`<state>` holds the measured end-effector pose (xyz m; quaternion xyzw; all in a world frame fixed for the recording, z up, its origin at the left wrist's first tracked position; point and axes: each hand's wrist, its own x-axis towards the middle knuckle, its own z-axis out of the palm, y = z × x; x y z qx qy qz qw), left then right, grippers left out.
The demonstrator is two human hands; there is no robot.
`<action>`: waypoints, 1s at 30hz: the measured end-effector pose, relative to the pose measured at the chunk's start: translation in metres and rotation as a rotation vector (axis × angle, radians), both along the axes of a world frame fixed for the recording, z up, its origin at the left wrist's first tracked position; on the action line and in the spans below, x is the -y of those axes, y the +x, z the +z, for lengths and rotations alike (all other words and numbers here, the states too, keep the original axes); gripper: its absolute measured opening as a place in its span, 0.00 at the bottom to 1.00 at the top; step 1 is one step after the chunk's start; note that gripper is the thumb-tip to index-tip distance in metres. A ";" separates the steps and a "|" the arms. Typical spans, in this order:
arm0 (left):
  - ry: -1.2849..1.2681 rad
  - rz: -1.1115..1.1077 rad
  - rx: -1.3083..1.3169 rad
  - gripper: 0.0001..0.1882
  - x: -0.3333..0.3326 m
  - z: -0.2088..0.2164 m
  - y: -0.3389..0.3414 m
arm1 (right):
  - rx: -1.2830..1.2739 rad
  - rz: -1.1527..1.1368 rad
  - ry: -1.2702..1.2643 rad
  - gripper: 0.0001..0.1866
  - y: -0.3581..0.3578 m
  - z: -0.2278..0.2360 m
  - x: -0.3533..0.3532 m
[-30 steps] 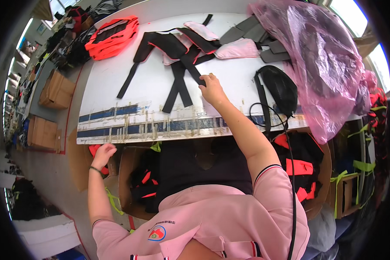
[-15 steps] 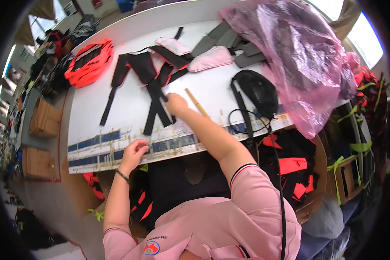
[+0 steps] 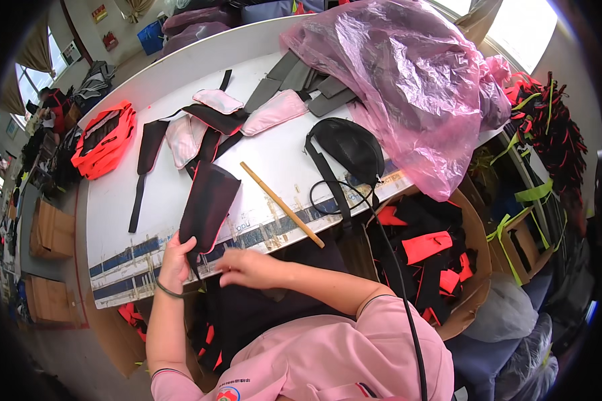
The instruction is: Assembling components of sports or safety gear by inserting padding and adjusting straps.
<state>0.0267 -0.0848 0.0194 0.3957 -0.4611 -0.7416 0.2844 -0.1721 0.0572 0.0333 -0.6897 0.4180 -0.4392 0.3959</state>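
My left hand (image 3: 174, 264) is closed on the narrow lower end of a black padded fabric piece (image 3: 209, 200) with a red edge, which stands up over the front of the table. Just right of that end, my right hand (image 3: 247, 269) holds nothing, its fingers loosely apart. Further back lie more black strap pieces (image 3: 152, 145) with red edges and long tails. Among them are pink-white pads (image 3: 185, 139), (image 3: 274, 113). A wooden stick (image 3: 281, 204) lies slantwise to the right of the held piece.
A black mesh pouch (image 3: 348, 148) with a cord sits at the table's right. Behind it are grey pads (image 3: 281, 80) and a large pink plastic bag (image 3: 408, 87). An orange-red fabric bundle (image 3: 105, 139) lies far left. A cardboard box (image 3: 475, 294) of black and red pieces stands below right.
My left hand has taken hold of one black piece, now lifted from the pile toward me. My right hand has drawn back from the pile to the front edge. The view has shifted.
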 end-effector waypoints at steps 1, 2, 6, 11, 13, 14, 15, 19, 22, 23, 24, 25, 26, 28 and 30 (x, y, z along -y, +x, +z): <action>-0.040 -0.019 -0.054 0.21 0.000 0.013 0.001 | -0.001 -0.197 -0.100 0.15 -0.013 0.007 0.001; -0.081 -0.130 -0.005 0.23 0.004 0.030 0.010 | -0.001 -0.395 -0.200 0.15 -0.030 0.015 0.004; -0.198 -0.379 0.200 0.23 0.015 0.099 0.029 | -0.309 -0.851 -0.479 0.29 -0.083 0.035 0.021; -0.762 -0.567 0.639 0.21 0.033 0.127 0.010 | -0.001 -0.391 0.064 0.33 -0.077 0.012 0.024; -1.478 -0.245 0.903 0.20 0.035 0.122 -0.013 | 0.104 -0.467 0.099 0.21 -0.056 -0.020 0.019; -1.726 0.042 0.910 0.20 0.027 0.114 -0.031 | 0.081 -0.613 0.027 0.19 -0.046 -0.047 0.020; -1.680 0.091 0.878 0.20 0.021 0.102 -0.035 | 0.248 -0.626 0.289 0.17 -0.033 -0.053 0.018; -1.301 -0.249 0.599 0.18 -0.018 0.031 -0.054 | 0.408 -0.583 0.388 0.23 -0.010 -0.104 0.009; -1.290 -0.604 0.973 0.43 -0.063 -0.022 -0.046 | 0.020 -0.574 0.183 0.27 -0.007 -0.101 -0.008; -1.291 -0.573 0.960 0.45 -0.074 -0.026 -0.047 | -0.078 -0.562 0.057 0.32 -0.007 -0.101 -0.010; -1.292 -0.541 0.948 0.47 -0.079 -0.027 -0.047 | -0.081 -0.566 0.061 0.32 -0.008 -0.102 -0.014; -1.283 -0.533 0.950 0.47 -0.081 -0.027 -0.044 | -0.160 -0.512 0.090 0.34 -0.007 -0.085 -0.021; -1.246 -0.526 0.929 0.47 -0.082 -0.026 -0.042 | -0.233 -0.461 0.118 0.36 -0.007 -0.075 -0.024; -1.206 -0.514 0.910 0.47 -0.082 -0.027 -0.040 | -0.279 -0.456 0.086 0.35 -0.007 -0.070 -0.023; -1.264 -0.513 0.916 0.45 -0.079 -0.036 -0.038 | -0.382 -0.456 0.141 0.33 -0.005 -0.059 -0.021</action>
